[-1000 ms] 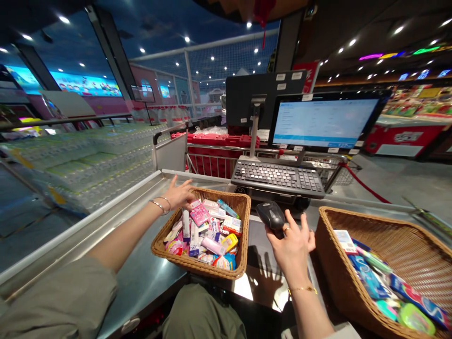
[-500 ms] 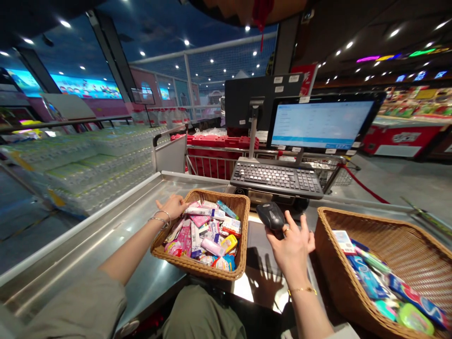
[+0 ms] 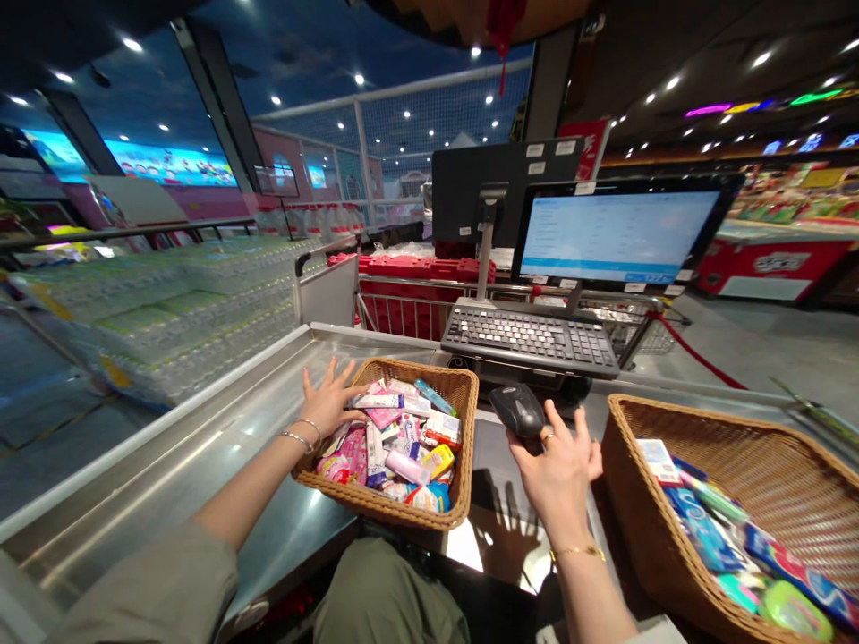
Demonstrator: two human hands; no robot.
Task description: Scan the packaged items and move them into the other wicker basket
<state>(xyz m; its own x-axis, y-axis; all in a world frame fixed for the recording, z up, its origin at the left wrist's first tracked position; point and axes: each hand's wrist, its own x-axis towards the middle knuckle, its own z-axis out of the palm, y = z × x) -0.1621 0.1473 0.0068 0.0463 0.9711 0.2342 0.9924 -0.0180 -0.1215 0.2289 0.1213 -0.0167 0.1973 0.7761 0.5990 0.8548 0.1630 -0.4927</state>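
Note:
My left hand (image 3: pixel 327 401) is at the left rim of a wicker basket (image 3: pixel 471 447), fingers spread, with the thumb side over the goods. Inside the basket lie small packaged goods: slim white boxes, pink packs, a pink bottle (image 3: pixel 408 467) and a yellow bottle (image 3: pixel 438 461). To the right, my right hand (image 3: pixel 558 456) hovers above the counter with its fingers apart. Its thumb and index finger are close to a black handheld scanner (image 3: pixel 516 410); whether they touch it I cannot tell. A shadow of spread fingers falls on the counter below.
A second wicker basket (image 3: pixel 637 528) with toothpaste-like boxes and a green pack stands at the right. Behind the scanner are a keyboard (image 3: pixel 530 336) and a lit monitor (image 3: pixel 614 234). A metal counter (image 3: pixel 255 429) runs along the left, beside stacked bottle packs (image 3: pixel 194 313).
My left hand has opened: its fingers, bent together at the basket rim before, now fan out. My right hand keeps nearly the same pose. The view has shifted slightly.

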